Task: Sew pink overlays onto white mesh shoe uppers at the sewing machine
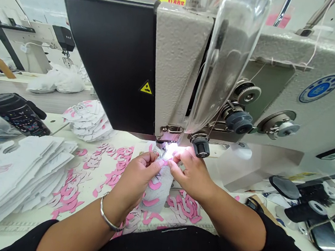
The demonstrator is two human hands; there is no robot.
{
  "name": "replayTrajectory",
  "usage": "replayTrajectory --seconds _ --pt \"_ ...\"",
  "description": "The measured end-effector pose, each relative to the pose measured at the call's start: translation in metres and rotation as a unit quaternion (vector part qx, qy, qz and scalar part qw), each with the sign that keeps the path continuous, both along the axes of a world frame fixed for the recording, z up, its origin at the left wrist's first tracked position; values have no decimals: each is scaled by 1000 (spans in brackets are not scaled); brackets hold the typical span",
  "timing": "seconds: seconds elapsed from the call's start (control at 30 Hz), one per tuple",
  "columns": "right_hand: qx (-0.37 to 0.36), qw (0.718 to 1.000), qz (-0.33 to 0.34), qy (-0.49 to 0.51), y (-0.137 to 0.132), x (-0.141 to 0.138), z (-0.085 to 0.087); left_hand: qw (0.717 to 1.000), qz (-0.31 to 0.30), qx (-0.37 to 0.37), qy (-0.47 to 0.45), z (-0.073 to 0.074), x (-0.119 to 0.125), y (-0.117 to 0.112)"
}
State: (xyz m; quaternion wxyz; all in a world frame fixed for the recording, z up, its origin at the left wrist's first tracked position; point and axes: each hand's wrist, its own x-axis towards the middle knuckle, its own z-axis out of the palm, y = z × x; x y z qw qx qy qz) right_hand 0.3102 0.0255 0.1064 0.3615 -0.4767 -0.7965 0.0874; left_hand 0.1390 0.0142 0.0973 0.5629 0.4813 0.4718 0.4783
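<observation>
- We sit at a putty-grey industrial sewing machine (178,61) with a black side panel and a curved clear plastic guard (229,55); a second sewing machine (47,45) stands farther off to our left.
- On the cream counter (59,122), a tall stack of white cut fabric panels (11,175) lies to our left, beside a rounded pile of white pieces with pink patches (88,120).
- Loose pink-and-white cut shapes (116,168) lie on both sides of our hands.
- A white mesh piece (159,191) bearing a pink crescent (151,201) stands tilted just below the steel presser foot (165,144).
- Our left hand (133,178) and right hand (190,173) are both narrow, their fingertips pinching the mesh piece near its top edge.
- We judge that we are lining the piece up at the foot; the next move calls for steady fingers and a flat, even feed.
</observation>
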Motion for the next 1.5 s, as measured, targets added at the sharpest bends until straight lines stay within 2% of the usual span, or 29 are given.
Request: replayTrajectory --seconds 0.07,0.13,0.27,0.4,0.57,0.7,0.8,0.9,1.0,1.17,1.3,1.5 --pt "34 999 8 8 2 5 -3 1000 -7 -1 -6 1 -1 2" --pt "99 994 33 18 4 9 -7 1000 -13 -7 -8 2 -4 4" --pt "250 963 106 1 11 18 -14 999 -25 -9 20 7 -8 10" --pt "321 938 127 -43 17 22 -16 998 -57 -6 37 14 -12 18" --pt "309 936 163 -50 18 25 -13 989 -121 -20 77 25 -19 31" --pt "302 941 144 -46 18 24 -14 974 -156 -21 161 39 -26 39" --pt "297 946 125 -32 17 21 -17 969 -122 10 213 46 -26 37" --pt "287 951 112 -31 16 19 -18 970 -54 3 239 42 -21 30" --pt "283 953 106 -26 14 18 -17 981 -38 -23 188 33 -16 27" --pt "280 954 106 -16 15 17 -16 994 -73 -40 71 24 -13 31" --pt "273 957 99 -10 16 17 -16 994 -97 -23 39 24 -12 35" --pt "276 955 104 5 17 17 -16 996 -87 -16 26 22 -12 35"
